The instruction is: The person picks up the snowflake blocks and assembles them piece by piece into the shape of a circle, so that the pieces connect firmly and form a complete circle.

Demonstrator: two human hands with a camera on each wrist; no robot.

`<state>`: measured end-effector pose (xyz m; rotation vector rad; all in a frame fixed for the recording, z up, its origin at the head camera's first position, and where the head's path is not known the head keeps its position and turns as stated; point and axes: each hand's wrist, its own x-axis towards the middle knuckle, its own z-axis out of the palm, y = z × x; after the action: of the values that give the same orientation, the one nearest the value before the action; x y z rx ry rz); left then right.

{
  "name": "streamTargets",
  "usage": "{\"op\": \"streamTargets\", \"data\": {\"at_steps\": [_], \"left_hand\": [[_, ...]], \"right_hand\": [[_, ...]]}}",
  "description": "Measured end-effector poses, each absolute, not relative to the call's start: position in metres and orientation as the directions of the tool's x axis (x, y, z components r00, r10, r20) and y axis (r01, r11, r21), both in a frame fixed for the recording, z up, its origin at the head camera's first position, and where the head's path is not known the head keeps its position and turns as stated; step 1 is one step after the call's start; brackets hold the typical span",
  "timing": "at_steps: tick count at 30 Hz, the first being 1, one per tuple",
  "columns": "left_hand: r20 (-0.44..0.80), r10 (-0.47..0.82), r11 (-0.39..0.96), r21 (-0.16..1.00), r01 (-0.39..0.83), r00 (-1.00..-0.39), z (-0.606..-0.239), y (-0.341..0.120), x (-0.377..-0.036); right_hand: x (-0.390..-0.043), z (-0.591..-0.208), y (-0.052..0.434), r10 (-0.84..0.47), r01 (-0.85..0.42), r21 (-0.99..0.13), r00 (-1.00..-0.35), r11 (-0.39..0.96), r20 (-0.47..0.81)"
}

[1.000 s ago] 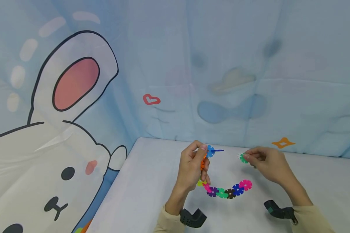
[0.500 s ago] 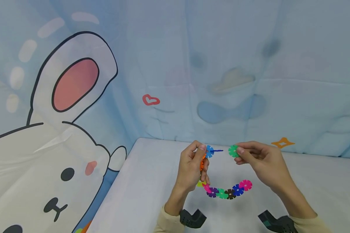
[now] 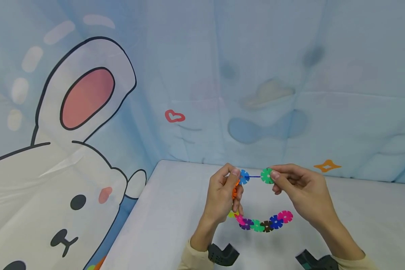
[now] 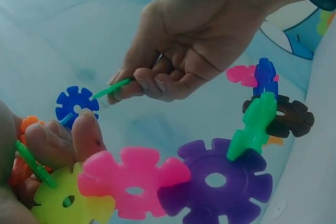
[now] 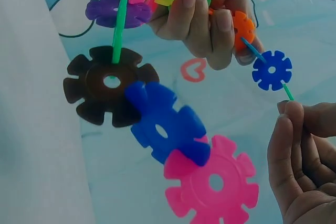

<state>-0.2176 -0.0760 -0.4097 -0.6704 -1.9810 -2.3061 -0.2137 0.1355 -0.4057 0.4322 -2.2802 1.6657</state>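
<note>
- Head view shows the left hand (image 3: 222, 193) at lower centre, fingers curled round the upper end of a chain of snowflake discs (image 3: 261, 223), which hangs in a curve to a pink disc (image 3: 285, 216) just above the white table (image 3: 165, 210).
- Right hand (image 3: 298, 187), just right of it, pinches a green disc (image 3: 266, 175) between thumb and fingertips.
- Left wrist view puts that green disc (image 4: 111, 88) edge-on, meeting the rim of the blue disc (image 4: 77, 107) at the chain's top; whether it is fully seated in the slot cannot be told.
- Judged from this, the chain is well along, about ten pieces being joined already, and the green one is at the point of joining.
- No loose discs show on the table, so how much remains cannot be told.
</note>
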Motion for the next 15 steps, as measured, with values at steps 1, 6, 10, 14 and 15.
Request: {"op": "streamTargets", "data": {"at_steps": [1, 6, 10, 14, 15], "left_hand": [[0.341, 0.254, -0.191, 0.935, 0.299, -0.905, -0.409, -0.075, -0.217], [0.370, 0.245, -0.182, 0.925, 0.333, -0.896, -0.407, -0.072, -0.213], [0.397, 0.230, -0.130, 0.917, 0.377, -0.888, -0.404, -0.070, -0.209], [0.453, 0.212, -0.063, 0.891, 0.450, -0.866, -0.403, -0.068, -0.204], [0.469, 0.208, -0.052, 0.882, 0.469, -0.858, -0.403, -0.068, -0.203]], "right_hand": [[-0.213, -0.405, 0.135, -0.072, -0.404, -0.869, -0.913, 0.287, 0.401], [-0.207, -0.402, 0.130, -0.052, -0.431, -0.853, -0.899, 0.294, 0.436], [-0.203, -0.401, 0.126, -0.007, -0.490, -0.826, -0.861, 0.279, 0.508], [-0.202, -0.401, 0.123, 0.001, -0.550, -0.806, -0.826, 0.220, 0.564], [-0.202, -0.401, 0.123, -0.004, -0.556, -0.804, -0.823, 0.210, 0.568]]}}
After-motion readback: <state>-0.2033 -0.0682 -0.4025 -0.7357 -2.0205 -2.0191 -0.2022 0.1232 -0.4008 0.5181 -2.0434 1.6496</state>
